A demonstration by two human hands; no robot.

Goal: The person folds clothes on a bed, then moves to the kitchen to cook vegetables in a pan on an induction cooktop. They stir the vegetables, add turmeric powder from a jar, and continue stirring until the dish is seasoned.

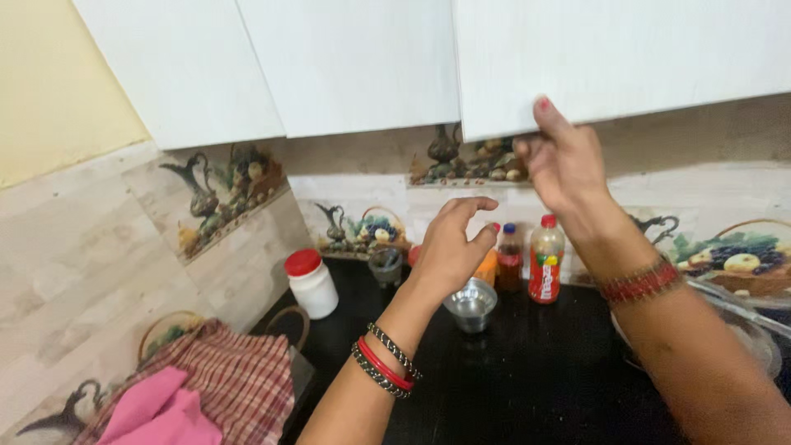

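Right fingers: your right hand [563, 161] hooks its fingertips on the lower edge of the white cabinet door [618, 58], gripping it.
Left fingers: your left hand [451, 243] hangs released, fingers curled, holding nothing.
Below the left hand: a small steel bowl [471, 303] on the black counter [527, 379].
Behind: a red-capped bottle [545, 259] and a white jar [311, 283].

The cupboard door [618, 58] is white, the worktop [527, 387] black, the jar [312, 284] white with a red lid — and the cloth [239, 379] has red checks beside pink.
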